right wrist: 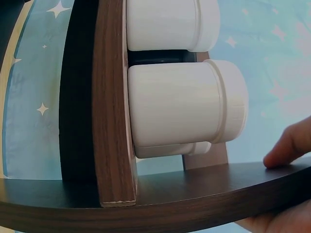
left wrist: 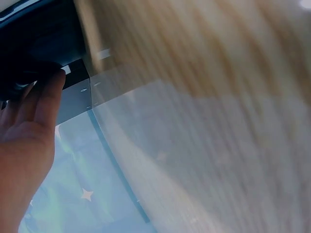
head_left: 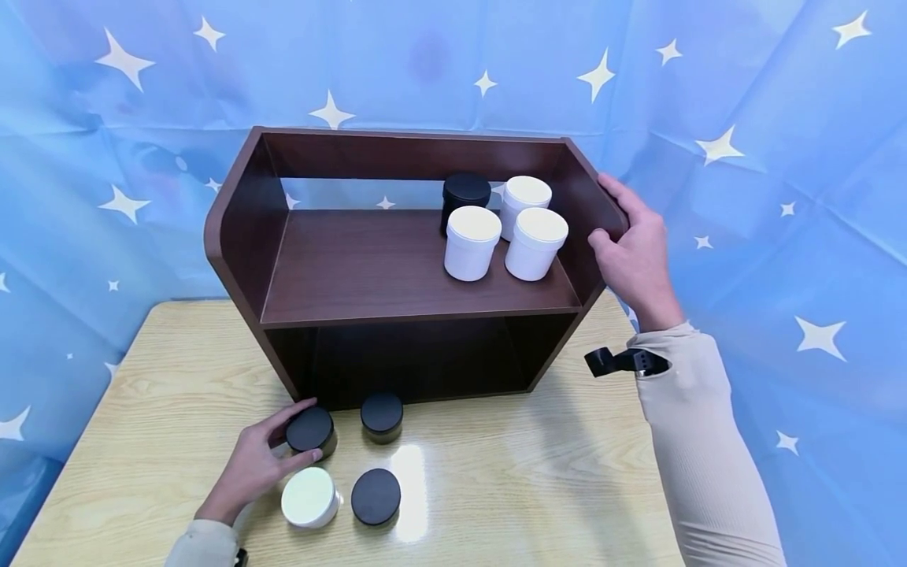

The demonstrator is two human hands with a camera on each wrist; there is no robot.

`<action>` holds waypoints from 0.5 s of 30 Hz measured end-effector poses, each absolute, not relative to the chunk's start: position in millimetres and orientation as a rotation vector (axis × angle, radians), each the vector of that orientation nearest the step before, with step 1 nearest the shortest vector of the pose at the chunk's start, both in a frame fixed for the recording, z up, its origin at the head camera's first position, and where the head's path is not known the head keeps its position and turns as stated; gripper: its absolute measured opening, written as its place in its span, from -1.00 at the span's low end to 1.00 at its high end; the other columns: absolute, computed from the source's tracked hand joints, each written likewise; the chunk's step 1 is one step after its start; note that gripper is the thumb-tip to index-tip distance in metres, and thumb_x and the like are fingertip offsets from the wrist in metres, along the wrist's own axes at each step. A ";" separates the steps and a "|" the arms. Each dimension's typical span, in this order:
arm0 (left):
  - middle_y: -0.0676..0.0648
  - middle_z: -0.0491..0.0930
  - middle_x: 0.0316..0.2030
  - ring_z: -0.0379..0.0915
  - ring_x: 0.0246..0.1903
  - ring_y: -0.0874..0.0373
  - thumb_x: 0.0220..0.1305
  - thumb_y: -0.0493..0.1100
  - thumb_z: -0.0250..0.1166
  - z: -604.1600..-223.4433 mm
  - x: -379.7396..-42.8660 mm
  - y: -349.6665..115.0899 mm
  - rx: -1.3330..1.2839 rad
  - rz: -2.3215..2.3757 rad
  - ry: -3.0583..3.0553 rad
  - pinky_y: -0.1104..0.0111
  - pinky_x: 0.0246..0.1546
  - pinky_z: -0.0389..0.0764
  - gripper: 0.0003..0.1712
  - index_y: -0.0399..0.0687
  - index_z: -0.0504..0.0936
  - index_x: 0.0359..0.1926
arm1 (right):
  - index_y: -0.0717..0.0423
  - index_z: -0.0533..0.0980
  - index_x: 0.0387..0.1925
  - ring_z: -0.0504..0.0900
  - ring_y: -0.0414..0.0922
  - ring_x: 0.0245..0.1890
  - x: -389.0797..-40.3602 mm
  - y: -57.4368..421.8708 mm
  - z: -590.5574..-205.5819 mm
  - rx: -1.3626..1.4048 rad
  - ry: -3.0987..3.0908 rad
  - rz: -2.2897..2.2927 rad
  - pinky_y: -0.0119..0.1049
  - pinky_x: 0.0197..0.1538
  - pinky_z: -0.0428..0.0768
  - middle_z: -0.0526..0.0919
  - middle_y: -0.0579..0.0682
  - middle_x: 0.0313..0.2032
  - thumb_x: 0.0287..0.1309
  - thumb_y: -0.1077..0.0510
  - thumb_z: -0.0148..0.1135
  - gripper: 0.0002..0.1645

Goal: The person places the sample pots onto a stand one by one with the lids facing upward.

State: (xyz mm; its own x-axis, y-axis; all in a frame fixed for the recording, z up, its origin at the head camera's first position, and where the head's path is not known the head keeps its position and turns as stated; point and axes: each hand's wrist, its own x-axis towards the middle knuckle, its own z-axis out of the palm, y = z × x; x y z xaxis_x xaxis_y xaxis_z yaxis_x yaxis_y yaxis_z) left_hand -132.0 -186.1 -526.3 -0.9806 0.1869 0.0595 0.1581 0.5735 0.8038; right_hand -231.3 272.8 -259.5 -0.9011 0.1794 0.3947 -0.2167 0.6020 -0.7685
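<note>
Four jars stand in front of the shelf (head_left: 354, 268), on the worktop (head_left: 496, 472), and the left hand (head_left: 251, 457) is at the one closest to the shelf's lower left front corner. That held dark jar (head_left: 309, 429) appears upright, its axis vertical and its flat lid facing up, just in front of the corner. The left fingers (head_left: 292, 411) come from the shelf's left side: they curl round the jar's far side while the thumb lies along its near side, so they pinch it across its width. The left wrist view is too dark to show the contact itself.

The relation that seems to matter most is height and depth: the shelf's upper board is above the jar and farther back, past the shelf's lower front edge, so a lift there would call for up before forward. The left hand is plainly the nearer one. The right hand (head_left: 634, 252) grips the shelf's right side panel, thumb on the inner face and the other fingers outside.

Right of the held jar, before the shelf's lower opening, is a second dark jar (head_left: 381, 417); farther out from the shelf are a white jar (head_left: 309, 498) and a third dark jar (head_left: 375, 498). Toward the upper board's right end stand three white jars (head_left: 473, 244) and a black jar (head_left: 465, 193).
</note>
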 end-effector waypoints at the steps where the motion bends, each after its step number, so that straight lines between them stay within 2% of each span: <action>1: -0.18 0.56 0.28 0.39 0.14 0.55 -0.01 -0.03 0.60 -526.4 -132.1 -185.9 0.305 1.404 2.761 0.56 0.06 0.56 -0.16 0.25 0.50 0.34 | -0.20 0.38 0.42 0.52 -0.12 -0.07 -231.2 272.5 -259.3 0.028 -2.396 1.230 -0.57 -0.19 0.48 0.48 0.04 0.36 0.11 0.40 -0.05 -0.16; 9: -0.19 0.60 0.22 0.43 0.05 0.60 -0.05 -0.09 0.62 -527.9 -132.3 -185.4 0.291 1.414 2.761 0.57 0.02 0.58 -0.15 0.06 0.53 0.32 | -0.20 0.38 0.42 0.51 -0.13 -0.08 -230.5 271.0 -259.5 0.025 -2.394 1.217 -0.57 -0.19 0.48 0.48 0.04 0.35 0.11 0.40 -0.04 -0.16; 15: -0.19 0.62 0.20 0.51 0.04 0.48 -0.04 -0.04 0.61 -528.4 -134.0 -186.6 0.271 1.390 2.765 0.55 0.01 0.59 -0.17 0.04 0.54 0.31 | -0.20 0.39 0.42 0.51 -0.12 -0.07 -230.3 270.6 -259.0 0.024 -2.389 1.215 -0.57 -0.19 0.48 0.48 0.03 0.36 0.11 0.40 -0.04 -0.16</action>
